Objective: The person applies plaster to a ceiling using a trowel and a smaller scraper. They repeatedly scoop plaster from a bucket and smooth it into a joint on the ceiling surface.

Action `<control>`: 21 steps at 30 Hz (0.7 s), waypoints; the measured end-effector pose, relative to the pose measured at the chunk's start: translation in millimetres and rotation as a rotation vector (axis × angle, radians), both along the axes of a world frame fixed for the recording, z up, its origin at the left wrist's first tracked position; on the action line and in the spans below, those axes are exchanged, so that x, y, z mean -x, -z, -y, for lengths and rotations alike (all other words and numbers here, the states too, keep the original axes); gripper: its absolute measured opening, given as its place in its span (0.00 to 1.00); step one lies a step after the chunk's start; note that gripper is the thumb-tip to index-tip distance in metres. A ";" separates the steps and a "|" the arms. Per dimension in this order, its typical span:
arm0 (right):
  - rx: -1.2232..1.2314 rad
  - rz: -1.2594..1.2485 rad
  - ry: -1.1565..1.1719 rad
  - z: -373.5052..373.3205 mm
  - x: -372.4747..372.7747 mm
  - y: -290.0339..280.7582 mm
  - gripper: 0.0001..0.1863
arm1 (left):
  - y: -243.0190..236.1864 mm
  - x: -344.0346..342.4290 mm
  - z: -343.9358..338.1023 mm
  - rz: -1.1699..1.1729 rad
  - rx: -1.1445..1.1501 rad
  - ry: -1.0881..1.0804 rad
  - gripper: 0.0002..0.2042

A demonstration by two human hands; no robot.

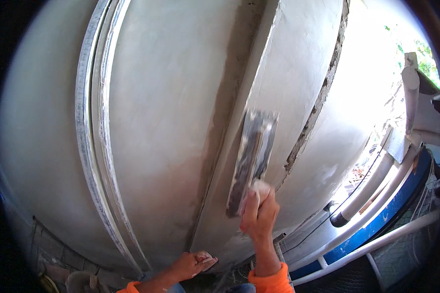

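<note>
The right hand [260,210] was closed around the handle of a long rectangular plastering trowel [252,158], near its lower end. The trowel lay along the raised plaster band [303,63] that ran up the wall [164,97], its blade tilted with the band and its long side close to the band's left edge. Whether the whole blade touched the surface could not be told. The left hand [193,265] was well apart from the right, low down near the foot of the wall, its fingers curled and smeared with pale paste; whether they gripped anything could not be made out.

The trowel looked fairly light and stiff, its thin metal face probably a little springy. With paste on the fingers, the handle was likely slippery, so a firm, full wrap around it seemed the best hold, clear of the blade's edges. The smooth coat on the band was probably soft enough to mark, and its narrow left edge seemed the most fragile part, best spared any sideways pressure.
</note>
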State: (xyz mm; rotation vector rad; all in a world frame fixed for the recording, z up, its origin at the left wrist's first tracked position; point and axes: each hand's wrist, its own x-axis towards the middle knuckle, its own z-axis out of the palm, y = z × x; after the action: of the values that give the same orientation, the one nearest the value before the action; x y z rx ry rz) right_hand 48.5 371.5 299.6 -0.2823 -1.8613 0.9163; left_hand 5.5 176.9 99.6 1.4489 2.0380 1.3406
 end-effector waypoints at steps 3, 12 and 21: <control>-0.093 -0.104 0.018 3.1 -1.3 10.9 0.15 | 12.2 11.5 -1.4 0.006 0.054 -0.005 0.17; -0.143 -0.334 -0.043 -26.6 10.7 -41.1 0.15 | 52.9 34.6 -13.5 0.241 0.131 0.038 0.15; 0.323 -0.168 -0.136 -90.0 -84.0 63.5 0.25 | -7.7 -4.7 29.4 1.061 -0.510 -0.323 0.04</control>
State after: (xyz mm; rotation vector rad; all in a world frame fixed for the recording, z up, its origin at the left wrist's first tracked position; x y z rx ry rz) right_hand 132.6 461.4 236.1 -0.2678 -1.5906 1.2968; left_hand 10.2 147.5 107.3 0.2931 1.2585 2.2113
